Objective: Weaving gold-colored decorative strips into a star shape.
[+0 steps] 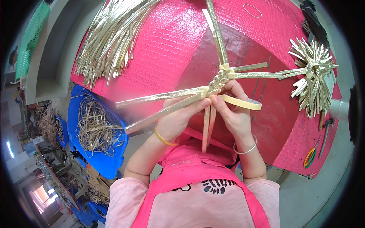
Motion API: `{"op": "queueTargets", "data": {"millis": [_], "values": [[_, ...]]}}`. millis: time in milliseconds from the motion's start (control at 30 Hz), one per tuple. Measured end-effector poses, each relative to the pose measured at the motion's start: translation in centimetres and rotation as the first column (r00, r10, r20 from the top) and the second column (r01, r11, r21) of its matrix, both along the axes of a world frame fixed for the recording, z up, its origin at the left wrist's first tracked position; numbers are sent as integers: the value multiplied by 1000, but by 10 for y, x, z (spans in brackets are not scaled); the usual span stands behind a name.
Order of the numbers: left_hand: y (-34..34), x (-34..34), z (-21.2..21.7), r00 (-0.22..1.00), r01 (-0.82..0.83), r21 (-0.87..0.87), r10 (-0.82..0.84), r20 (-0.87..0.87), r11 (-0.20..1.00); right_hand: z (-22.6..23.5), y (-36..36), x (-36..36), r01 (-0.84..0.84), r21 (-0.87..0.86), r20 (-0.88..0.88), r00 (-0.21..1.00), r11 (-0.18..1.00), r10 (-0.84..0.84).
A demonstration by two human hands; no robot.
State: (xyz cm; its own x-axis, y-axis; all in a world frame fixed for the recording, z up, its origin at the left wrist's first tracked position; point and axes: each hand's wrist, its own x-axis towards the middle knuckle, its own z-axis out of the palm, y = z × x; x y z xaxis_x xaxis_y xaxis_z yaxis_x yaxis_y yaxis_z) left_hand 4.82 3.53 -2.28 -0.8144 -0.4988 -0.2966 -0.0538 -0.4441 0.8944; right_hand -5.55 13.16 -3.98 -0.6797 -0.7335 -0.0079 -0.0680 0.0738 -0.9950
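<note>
A short plaited piece of metallic gold strips (217, 84) hangs in front of me, with pale yellow bands wrapped around its joints. Long loose strips run from it to the left, upward and to the right. My left hand (176, 116) is closed on its lower end, thumb and fingers pinching at the strips. Close beside it, my right hand (234, 116) pinches the same end, thumb tip nearly meeting the left thumb. One strip (243, 103) curls over the right fingers, its pale yellow backing showing. Another strip dangles below the thumbs. Fingers behind the plait are partly hidden.
Pink padded covering (159, 49) and a dark red mat (273, 125) lie on the table. Bundles of gold strips (110, 38) lie far left and right. A blue bin (114, 159) holds tangled strips. Scissors with coloured handles (310, 157) lie at the right edge.
</note>
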Motion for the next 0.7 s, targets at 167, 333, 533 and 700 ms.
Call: {"op": "queueTargets", "data": {"millis": [167, 333, 533, 700], "values": [[8, -6, 0, 984, -171, -83, 166, -67, 982, 3, -2, -6, 20, 0, -538, 843, 1000, -17], [13, -10, -14, 981, -131, -257, 88, -172, 957, 0, -3, 15, 174, -248, -150, 965, 953, -215], [27, -21, -11, 924, -156, 513, 308, -227, 844, -23, 8, -11, 331, -334, 549, 830, 882, -103], [22, -19, -17, 892, -285, 370, 386, -235, 884, -1, 45, -55, -205, 459, -227, 914, 865, 337]]}}
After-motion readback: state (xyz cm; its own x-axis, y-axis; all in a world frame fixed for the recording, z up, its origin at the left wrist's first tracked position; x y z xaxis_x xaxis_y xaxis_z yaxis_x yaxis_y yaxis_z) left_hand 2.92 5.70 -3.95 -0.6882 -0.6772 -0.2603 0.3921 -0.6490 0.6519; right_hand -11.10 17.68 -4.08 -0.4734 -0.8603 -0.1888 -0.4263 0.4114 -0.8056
